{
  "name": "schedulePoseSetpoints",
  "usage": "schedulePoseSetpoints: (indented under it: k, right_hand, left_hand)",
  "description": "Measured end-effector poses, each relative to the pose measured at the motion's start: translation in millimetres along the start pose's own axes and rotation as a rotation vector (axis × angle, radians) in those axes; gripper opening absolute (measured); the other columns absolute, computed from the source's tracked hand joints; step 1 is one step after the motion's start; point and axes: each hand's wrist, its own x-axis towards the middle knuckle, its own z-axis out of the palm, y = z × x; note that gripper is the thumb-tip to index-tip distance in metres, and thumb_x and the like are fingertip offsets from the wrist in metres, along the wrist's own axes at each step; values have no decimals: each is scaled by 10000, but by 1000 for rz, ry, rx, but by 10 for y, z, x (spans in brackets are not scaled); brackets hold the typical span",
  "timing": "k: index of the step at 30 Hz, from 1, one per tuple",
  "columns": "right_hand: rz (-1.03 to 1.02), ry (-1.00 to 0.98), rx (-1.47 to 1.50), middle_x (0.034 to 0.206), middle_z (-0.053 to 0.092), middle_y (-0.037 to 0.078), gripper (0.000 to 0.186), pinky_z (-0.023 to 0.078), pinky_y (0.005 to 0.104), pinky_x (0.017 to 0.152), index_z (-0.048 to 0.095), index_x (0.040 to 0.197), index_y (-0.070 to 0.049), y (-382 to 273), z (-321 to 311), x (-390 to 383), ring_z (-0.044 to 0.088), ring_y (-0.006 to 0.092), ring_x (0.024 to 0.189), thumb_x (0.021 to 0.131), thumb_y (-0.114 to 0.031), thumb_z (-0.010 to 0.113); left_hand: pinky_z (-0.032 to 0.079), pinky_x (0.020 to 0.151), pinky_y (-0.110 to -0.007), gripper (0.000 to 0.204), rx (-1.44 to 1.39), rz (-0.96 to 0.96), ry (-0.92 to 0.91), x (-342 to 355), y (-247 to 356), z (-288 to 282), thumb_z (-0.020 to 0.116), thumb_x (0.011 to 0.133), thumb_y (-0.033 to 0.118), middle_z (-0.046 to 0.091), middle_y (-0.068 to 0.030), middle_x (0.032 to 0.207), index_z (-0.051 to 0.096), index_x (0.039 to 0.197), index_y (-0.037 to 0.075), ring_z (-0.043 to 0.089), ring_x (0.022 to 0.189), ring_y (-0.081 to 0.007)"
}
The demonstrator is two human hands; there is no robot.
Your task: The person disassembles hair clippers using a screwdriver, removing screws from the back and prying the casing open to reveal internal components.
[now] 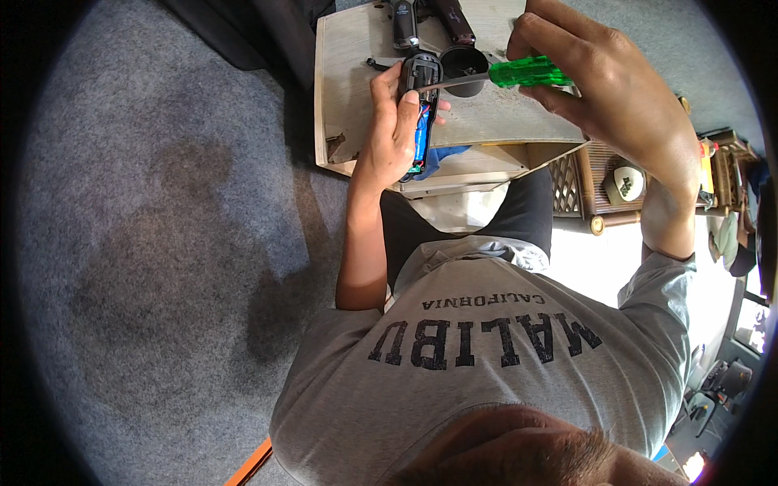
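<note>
My left hand (pixel 387 146) is wrapped round an opened hair clipper (pixel 419 105), held upright above the table's left part. Inside its black housing show a blue battery cell (pixel 421 134), thin red wires and a bit of green circuit board. With my right hand (pixel 575 69) I grip a screwdriver (pixel 531 72) by its clear green handle. Its metal shaft points left, and the tip lies at the clipper's inner parts, close to my left thumb; the exact contact point is too small to tell.
On the pale wooden table (pixel 348 49) lie a dark grey clipper (pixel 404 24), a maroon clipper (pixel 454 20) and a round black cup (pixel 464 69). Blue cloth (pixel 442 159) shows at the table's open front shelf. A cap (pixel 626 185) sits on a bamboo rack at right.
</note>
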Motion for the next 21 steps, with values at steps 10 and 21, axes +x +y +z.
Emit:
schedulePoseSetpoints:
  k: [10,21]
  right_hand:
    - [-201,158,-168,878,662,83,285,590,356,559,708,985,30,82,65,21,709,229,676,871,-215,799]
    - [-278,194,107,1049,675,149,270,613,378,656,689,1015,26,219,111,55,725,295,725,849,-138,826]
  left_hand:
    - [608,847,-350,393,-10,-11,5,11,-17,9,373,1124,65,585,-161,1264,263,1494,-9,700,994,-201]
    - [608,841,-353,397,-25,-32,13,14,5,18,370,1114,44,586,-165,1254,259,1490,-11,703,999,-205]
